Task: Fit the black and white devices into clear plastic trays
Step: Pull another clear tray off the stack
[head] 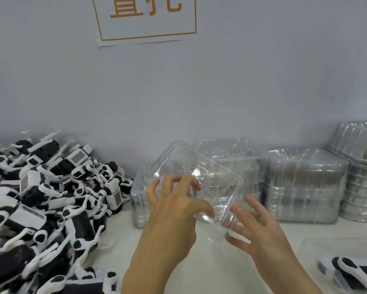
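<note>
A pale grey wall [242, 81] rises behind the white worktop [210, 268]. A white paper sign [145, 20] with an orange border and orange characters hangs on it, cut off by the frame's top edge.

clear tray [199, 179]: glossy thin plastic | devices [51, 198]: matt black-and-white plastic | table [210, 268]: smooth white
</note>
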Demonstrator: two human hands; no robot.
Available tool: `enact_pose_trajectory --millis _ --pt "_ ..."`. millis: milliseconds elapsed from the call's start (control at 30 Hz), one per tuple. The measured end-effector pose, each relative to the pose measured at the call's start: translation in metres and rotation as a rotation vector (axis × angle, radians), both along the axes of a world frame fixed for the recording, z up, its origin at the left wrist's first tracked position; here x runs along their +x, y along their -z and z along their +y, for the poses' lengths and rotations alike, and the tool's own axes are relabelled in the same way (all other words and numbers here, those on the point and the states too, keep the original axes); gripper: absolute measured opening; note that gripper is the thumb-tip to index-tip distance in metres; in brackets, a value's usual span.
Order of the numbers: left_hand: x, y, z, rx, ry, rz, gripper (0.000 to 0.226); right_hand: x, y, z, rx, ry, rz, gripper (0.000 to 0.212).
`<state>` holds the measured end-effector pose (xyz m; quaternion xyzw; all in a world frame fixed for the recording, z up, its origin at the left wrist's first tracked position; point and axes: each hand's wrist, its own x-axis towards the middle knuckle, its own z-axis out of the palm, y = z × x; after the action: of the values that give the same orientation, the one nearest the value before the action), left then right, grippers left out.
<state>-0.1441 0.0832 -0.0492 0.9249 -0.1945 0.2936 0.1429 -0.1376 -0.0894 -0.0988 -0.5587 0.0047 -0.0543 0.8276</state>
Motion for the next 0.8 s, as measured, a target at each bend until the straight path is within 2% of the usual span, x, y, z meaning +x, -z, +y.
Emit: enact_pose_trajectory --millis 133,233,333,400,467,567,600,700,733,800 --pt "-0.005 -0.008 0.0 0.0 -0.024 0.028 0.054 -0.002 -0.004 0.0 0.064 -0.062 0.01 0.08" --pt "-0.007 -0.012 0.001 -0.033 -0.063 -0.023 0.065 -0.003 -0.005 -0.007 0.167 -0.169 0.04 0.079" --pt "-0.006 -0.014 0.001 -0.2 -0.06 -0.07 0.087 -0.002 -0.006 -0.013 0.284 -0.174 0.019 0.056" --pt "-0.005 -0.015 -0.003 -0.388 -0.037 -0.002 0.102 -0.002 -0.008 -0.012 0.333 -0.161 -0.015 0.045" --pt "-0.002 -0.011 -0.009 -0.584 0.025 0.115 0.088 -0.002 -0.006 -0.008 0.376 -0.138 -0.039 0.048" --pt "0.002 -0.006 -0.021 -0.917 0.074 0.325 0.035 -0.002 -0.006 -0.001 0.441 -0.094 -0.067 0.059" --pt "0.003 -0.005 -0.023 -0.998 0.091 0.41 0.033 -0.001 -0.005 0.002 0.458 -0.079 -0.077 0.06" --pt "0.003 0.004 -0.025 -1.044 0.21 0.628 0.055 0.001 0.0 0.011 0.418 -0.085 -0.093 0.057" --pt "0.003 0.006 -0.025 -1.059 0.234 0.634 0.053 0.001 0.001 0.014 0.366 -0.108 -0.087 0.059" --pt "0.007 0.01 -0.022 -1.157 0.23 0.534 0.04 0.0 0.005 0.017 0.254 -0.16 -0.056 0.065"
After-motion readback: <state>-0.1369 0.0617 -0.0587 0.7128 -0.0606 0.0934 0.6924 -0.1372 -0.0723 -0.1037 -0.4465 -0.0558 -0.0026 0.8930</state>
